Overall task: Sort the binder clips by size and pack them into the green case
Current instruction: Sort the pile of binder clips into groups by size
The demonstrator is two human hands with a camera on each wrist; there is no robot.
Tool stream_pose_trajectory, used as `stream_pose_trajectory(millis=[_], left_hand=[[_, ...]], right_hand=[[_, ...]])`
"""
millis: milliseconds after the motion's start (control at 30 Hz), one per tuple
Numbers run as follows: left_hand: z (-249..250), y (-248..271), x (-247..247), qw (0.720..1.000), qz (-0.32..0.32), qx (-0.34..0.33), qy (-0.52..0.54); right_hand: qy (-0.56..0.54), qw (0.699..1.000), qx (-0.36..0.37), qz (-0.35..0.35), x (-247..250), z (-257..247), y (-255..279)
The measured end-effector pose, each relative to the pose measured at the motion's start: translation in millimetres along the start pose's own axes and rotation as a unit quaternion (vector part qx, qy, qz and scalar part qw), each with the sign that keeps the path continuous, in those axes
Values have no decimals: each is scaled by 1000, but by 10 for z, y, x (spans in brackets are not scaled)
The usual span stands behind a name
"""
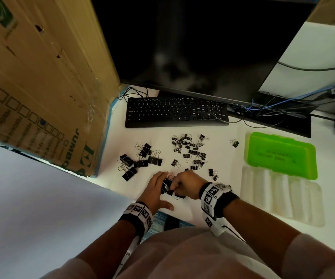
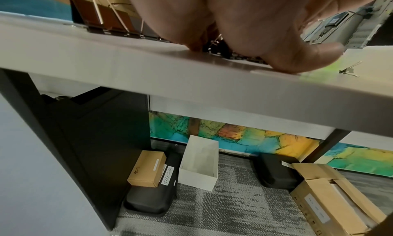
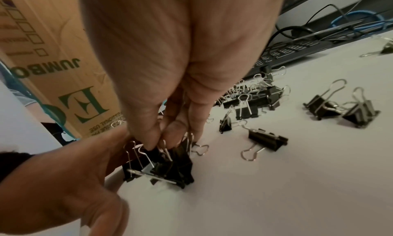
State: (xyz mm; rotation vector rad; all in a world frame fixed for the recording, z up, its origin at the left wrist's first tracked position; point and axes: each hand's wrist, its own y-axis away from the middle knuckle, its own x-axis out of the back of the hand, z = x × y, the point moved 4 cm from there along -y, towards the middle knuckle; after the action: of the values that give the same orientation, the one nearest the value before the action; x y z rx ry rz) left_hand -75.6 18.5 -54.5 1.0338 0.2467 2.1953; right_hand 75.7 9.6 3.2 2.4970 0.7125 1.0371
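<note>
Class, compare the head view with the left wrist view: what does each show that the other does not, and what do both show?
Only the head view shows the green case lying open on the desk, the keyboard, the monitor and the right hand pinching clips.

Only the left wrist view shows what lies under the desk: cardboard boxes, an open white box and grey carpet.

Both show the left hand against a bunch of binder clips at the white desk's near edge, with larger clips beyond.
</note>
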Motion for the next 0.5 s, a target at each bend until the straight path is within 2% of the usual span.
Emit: stream_pose_trajectory(millis=[200,267,367,500], left_hand=[[23,21,32,999,7,0,31],[40,33,26,1000,9,-3,30],[76,26,10,1000,8,-14,15],[125,20,-26,997,6,-36,-66]], right_hand=[[-9,998,65,9,83,35,48],[-31,995,68,60,212,159,93],[-49,987,34,152,493,406,147],[-8,962,-17,272,937,661,175]])
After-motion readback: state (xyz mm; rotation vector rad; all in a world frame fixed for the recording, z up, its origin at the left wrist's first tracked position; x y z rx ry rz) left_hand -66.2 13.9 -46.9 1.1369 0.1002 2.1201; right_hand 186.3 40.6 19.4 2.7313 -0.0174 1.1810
